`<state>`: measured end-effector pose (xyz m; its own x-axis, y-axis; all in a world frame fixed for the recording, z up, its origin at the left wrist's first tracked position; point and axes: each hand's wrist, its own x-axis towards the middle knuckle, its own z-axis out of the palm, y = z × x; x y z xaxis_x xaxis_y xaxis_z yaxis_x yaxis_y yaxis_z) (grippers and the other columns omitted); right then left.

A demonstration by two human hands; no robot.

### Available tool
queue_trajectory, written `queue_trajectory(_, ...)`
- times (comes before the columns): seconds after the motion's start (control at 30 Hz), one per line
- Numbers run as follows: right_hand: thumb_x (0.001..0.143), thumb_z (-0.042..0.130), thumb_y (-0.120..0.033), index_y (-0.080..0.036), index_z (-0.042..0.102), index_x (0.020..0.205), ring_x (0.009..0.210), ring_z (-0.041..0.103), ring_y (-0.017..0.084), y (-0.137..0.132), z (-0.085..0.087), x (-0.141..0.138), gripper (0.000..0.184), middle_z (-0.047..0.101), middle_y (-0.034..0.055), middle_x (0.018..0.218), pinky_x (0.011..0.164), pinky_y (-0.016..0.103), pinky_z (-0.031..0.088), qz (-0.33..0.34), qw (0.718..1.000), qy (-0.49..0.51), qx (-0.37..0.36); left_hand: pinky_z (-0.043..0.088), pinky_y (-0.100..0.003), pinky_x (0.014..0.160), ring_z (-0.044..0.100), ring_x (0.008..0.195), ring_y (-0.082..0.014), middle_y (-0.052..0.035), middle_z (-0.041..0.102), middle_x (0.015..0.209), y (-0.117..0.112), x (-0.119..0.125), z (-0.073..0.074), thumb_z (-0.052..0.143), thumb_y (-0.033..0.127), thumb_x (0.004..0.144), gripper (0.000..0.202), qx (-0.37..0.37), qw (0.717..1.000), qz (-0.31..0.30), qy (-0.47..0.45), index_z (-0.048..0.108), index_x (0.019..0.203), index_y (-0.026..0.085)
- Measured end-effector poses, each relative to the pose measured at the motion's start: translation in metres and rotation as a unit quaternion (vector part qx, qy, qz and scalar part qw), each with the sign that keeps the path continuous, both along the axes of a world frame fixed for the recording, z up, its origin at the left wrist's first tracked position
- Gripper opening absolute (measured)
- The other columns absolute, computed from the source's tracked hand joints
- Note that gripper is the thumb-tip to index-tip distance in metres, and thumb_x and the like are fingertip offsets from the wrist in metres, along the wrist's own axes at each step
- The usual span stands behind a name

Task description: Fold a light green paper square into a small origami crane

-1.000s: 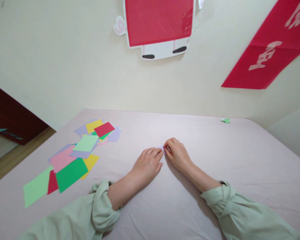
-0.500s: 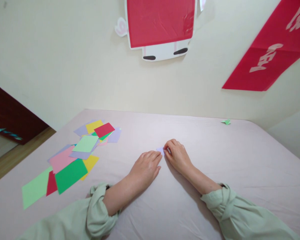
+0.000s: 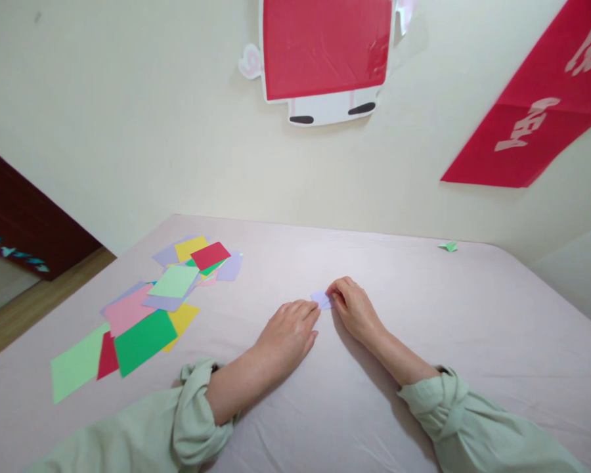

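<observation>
A small piece of light purple paper (image 3: pixel 321 300) lies on the cloth-covered table between my hands, its ends partly hidden by fingers. My left hand (image 3: pixel 289 328) rests palm down, fingers stretched out, its fingertips touching the paper's near left edge and the thumb apart. At the paper's right end, my right hand (image 3: pixel 353 305) has its thumb and fingers closed in a pinch on the edge. Faint lines show on the paper, but its exact folds are too small to make out.
Loose coloured sheets (image 3: pixel 145 345) overlap on the left of the pale tablecloth (image 3: pixel 374 420). A small folded green paper piece (image 3: pixel 449 246) sits near the back right edge. Behind the table, a wall carries a red and white cutout (image 3: pixel 328 49) and a red banner (image 3: pixel 517 125).
My right hand has shifted slightly right, away from my left fingertips, and more of the purple paper shows between them. The view has moved a little; my left hand stays by the paper.
</observation>
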<state>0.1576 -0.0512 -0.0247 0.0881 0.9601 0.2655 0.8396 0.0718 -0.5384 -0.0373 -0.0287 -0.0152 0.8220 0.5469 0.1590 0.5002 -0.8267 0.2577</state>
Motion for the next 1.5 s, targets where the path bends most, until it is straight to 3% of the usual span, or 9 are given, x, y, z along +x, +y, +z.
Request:
queue_trajectory(0.23, 0.088, 0.044, -0.005, -0.020, 0.063, 0.099, 0.090, 0.057, 0.020, -0.024, 0.013, -0.017, 0.026, 0.063, 0.0075, 0.100, 0.080, 0.032, 0.042, 0.017, 0.994, -0.104, -0.032, 0.043, -0.040, 0.104, 0.053, 0.119, -0.0221, -0.0083, 0.060, 0.127, 0.006, -0.003, -0.005, 0.054, 0.019, 0.088, 0.034, -0.025, 0.999, -0.001, -0.048, 0.056, 0.122, 0.020)
queue_trajectory(0.47, 0.091, 0.047, -0.008, -0.022, 0.063, 0.111, 0.101, 0.058, 0.024, -0.028, 0.012, -0.027, 0.029, 0.065, 0.0091, 0.114, 0.086, 0.037, 0.043, 0.037, 0.988, -0.148, -0.037, 0.039, -0.045, 0.109, 0.045, 0.129, -0.0226, -0.0107, 0.052, 0.137, 0.023, -0.002, -0.013, 0.051, 0.022, 0.090, 0.039, -0.038, 0.989, 0.107, -0.090, 0.051, 0.129, 0.020)
queue_trajectory(0.73, 0.090, 0.045, -0.006, -0.018, 0.065, 0.110, 0.105, 0.060, 0.024, -0.026, 0.008, -0.023, 0.030, 0.065, 0.0116, 0.118, 0.091, 0.039, 0.047, 0.075, 0.990, -0.119, -0.019, 0.036, -0.044, 0.111, 0.047, 0.127, -0.0206, -0.0068, 0.055, 0.134, 0.026, 0.001, -0.010, 0.052, 0.020, 0.088, 0.034, -0.069, 0.990, 0.079, -0.097, 0.058, 0.122, 0.023)
queue_trajectory(1.03, 0.090, 0.043, -0.007, -0.017, 0.062, 0.108, 0.104, 0.061, 0.023, -0.025, 0.010, -0.025, 0.029, 0.064, 0.0122, 0.118, 0.092, 0.038, 0.049, 0.093, 0.992, -0.085, -0.033, 0.035, -0.042, 0.112, 0.045, 0.129, -0.0211, -0.0070, 0.054, 0.136, 0.025, 0.001, -0.011, 0.052, 0.020, 0.088, 0.037, -0.072, 0.988, 0.096, -0.095, 0.055, 0.126, 0.020)
queue_trajectory(1.3, 0.091, 0.045, -0.009, -0.018, 0.061, 0.106, 0.099, 0.061, 0.020, -0.026, 0.013, -0.025, 0.024, 0.063, 0.0100, 0.113, 0.089, 0.035, 0.048, 0.096, 0.993, -0.068, -0.023, 0.040, -0.041, 0.104, 0.053, 0.117, -0.0206, -0.0056, 0.063, 0.121, 0.029, 0.002, -0.009, 0.052, 0.019, 0.088, 0.030, -0.106, 0.982, 0.063, -0.142, 0.061, 0.116, 0.022)
queue_trajectory(1.5, 0.092, 0.049, -0.012, -0.018, 0.063, 0.103, 0.097, 0.059, 0.021, -0.026, 0.019, -0.023, 0.019, 0.065, 0.0082, 0.105, 0.087, 0.033, 0.045, 0.043, 0.991, -0.120, -0.038, 0.045, -0.037, 0.093, 0.059, 0.101, -0.0200, -0.0046, 0.068, 0.105, 0.031, 0.003, -0.011, 0.053, 0.017, 0.087, 0.026, -0.153, 0.969, 0.041, -0.188, 0.065, 0.110, 0.022)
